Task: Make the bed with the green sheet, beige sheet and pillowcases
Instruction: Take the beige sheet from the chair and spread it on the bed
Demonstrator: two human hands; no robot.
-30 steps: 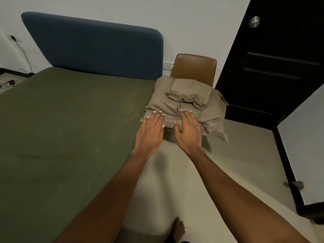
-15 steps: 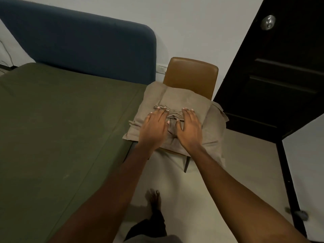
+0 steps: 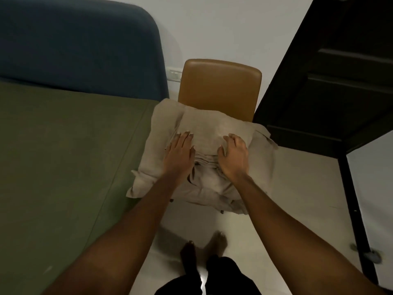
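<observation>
Both hands sit further apart on the folded beige stack than half a second earlier, and the view stands closer over the chair.

Stack: on the chair seat, its lower left corner lapping the bed's edge, where the green sheet lies spread.

Handling: best taken from both sides under the layered front edge and lifted level, lest the folds spill.

Left hand: fingers straight, flat on the stack's left side.

Right hand: fingers curled, gripping the folds' right side.
</observation>
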